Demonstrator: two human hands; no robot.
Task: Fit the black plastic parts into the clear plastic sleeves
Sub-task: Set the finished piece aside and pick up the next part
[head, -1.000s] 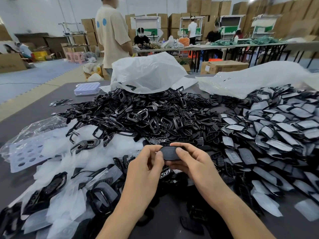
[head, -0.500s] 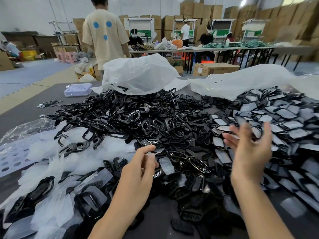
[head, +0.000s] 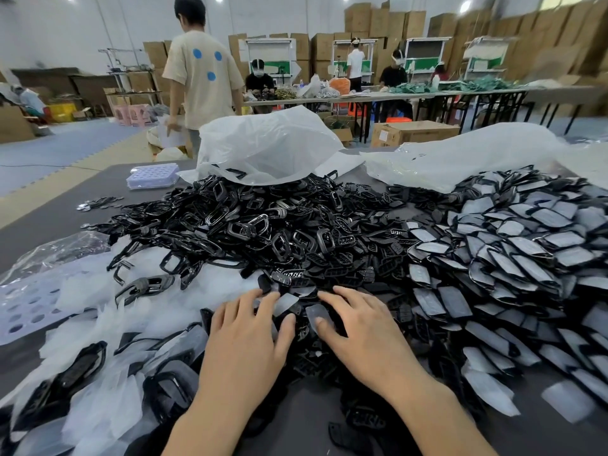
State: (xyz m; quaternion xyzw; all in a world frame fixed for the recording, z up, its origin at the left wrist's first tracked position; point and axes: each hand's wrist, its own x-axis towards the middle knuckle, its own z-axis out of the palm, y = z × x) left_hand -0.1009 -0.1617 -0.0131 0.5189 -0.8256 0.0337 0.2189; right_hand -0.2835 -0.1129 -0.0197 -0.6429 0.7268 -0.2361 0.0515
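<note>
I see the left hand (head: 245,330) and the right hand (head: 360,327) lying palm down at lower centre of the frame, fingers spread and relaxed, gripping nothing. The left fingertips touch a clear plastic sleeve (head: 285,302), and the right thumb rests on a second sleeve (head: 316,315). Loose black plastic parts (head: 263,232) are heaped in the centre. Empty sleeves (head: 92,291) lie at the left, and sleeved parts (head: 526,258) cover the right of the dark table (head: 49,218).

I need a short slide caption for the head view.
Left hand and right hand rest open on loose black parts; sleeved parts lie piled to the right.
</note>
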